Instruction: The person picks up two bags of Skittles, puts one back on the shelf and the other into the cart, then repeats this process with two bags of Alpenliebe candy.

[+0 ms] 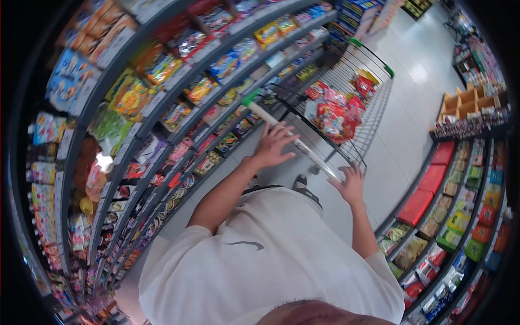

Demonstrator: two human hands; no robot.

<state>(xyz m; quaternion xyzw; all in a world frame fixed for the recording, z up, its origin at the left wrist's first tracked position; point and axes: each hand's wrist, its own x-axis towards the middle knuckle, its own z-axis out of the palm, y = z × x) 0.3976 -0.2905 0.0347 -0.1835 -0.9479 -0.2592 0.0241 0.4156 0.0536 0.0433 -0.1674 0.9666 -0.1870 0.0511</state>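
Metal cart stands ahead of both hands, open-fingered at its white handle.

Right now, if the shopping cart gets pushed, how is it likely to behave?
The shopping cart will probably roll readily, as the floor looks smooth. It should stay stiff, being built of wire. The packets lie loosely heaped inside, so they may shift.

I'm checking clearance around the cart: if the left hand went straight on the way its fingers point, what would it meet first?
The left hand already lies at the handle; past that, probably the near rim of the wire basket, though depth is unclear.
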